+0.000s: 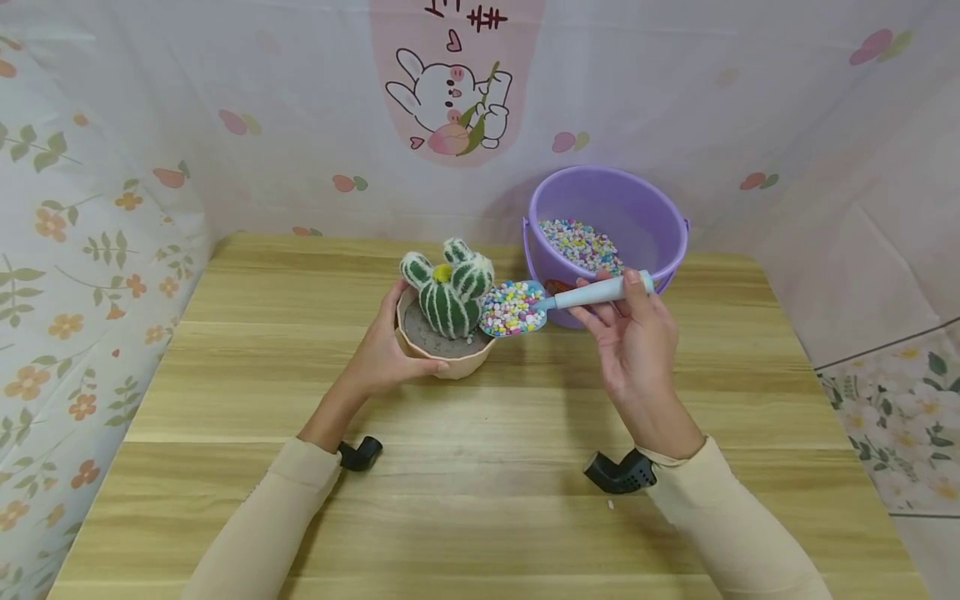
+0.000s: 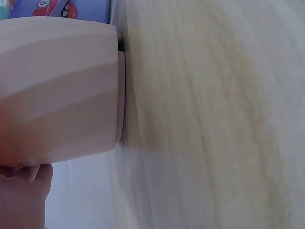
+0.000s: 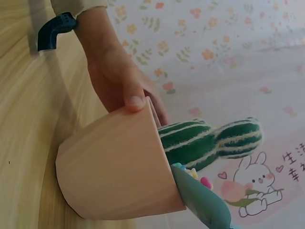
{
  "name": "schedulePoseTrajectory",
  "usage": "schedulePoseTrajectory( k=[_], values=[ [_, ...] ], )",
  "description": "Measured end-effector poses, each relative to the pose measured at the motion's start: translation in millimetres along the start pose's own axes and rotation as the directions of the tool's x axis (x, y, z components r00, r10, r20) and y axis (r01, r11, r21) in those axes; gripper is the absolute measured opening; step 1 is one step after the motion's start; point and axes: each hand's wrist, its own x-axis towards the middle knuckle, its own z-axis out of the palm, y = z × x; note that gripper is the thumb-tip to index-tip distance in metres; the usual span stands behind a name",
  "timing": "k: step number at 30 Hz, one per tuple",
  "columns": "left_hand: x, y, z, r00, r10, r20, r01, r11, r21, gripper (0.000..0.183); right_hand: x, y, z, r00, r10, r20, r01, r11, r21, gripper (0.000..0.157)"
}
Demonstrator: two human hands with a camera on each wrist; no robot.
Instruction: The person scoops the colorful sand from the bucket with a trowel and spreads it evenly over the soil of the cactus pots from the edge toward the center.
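Observation:
A green cactus (image 1: 448, 302) with white fuzzy ridges and a yellow tuft stands in a pale peach flowerpot (image 1: 459, 367) filled with grey soil. My left hand (image 1: 384, 354) grips the pot's rim from the left side, thumb along the front. With my right hand (image 1: 633, 333) I hold a small scoop (image 1: 592, 293) by its light blue handle. Its blade is heaped with coloured pebbles (image 1: 513, 307) and overlaps the pot's right rim. In the right wrist view the scoop's blade (image 3: 202, 198) tilts at the rim, close beside the cactus (image 3: 190, 143).
Behind the scoop stands a purple bucket (image 1: 547, 171) holding more coloured pebbles (image 1: 581, 243). The wooden table (image 1: 480, 517) meets a patterned cloth backdrop (image 1: 285, 125) at its far edge. A small pale pebble (image 1: 611, 505) lies near my right wrist's black camera mount (image 1: 621, 473).

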Motion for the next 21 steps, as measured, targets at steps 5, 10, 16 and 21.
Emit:
schedulePoseTrajectory(
  k=[5, 10, 16, 21],
  values=[
    [-1.0, 0.1, -1.2, 1.0, -0.003, 0.016, 0.003, 1.0, -0.002, 0.127, 2.1, -1.0, 4.7, 1.0, 0.002, 0.013, -0.001, 0.999, -0.034, 0.022],
    [-2.2, -1.2, -2.0, 1.0, 0.013, 0.013, -0.013, 1.0, 0.005, 0.129, 4.8, -2.1, 9.6, 1.0, 0.012, -0.002, -0.012, 0.999, -0.045, 0.024],
    [-0.1, -1.7, -1.1, 1.0, 0.002, 0.026, -0.002, 1.0, 0.001, 0.129, 7.3, -3.8, 13.1, 1.0, 0.023, -0.013, -0.023, 0.999, -0.047, 0.029],
    [-3.9, 18.0, -4.3, 0.999, -0.008, 0.046, 0.008, 1.0, -0.002, 0.124, 9.3, -3.6, 14.9, 1.0, 0.025, -0.013, -0.026, 0.998, -0.051, 0.026]
  ],
)
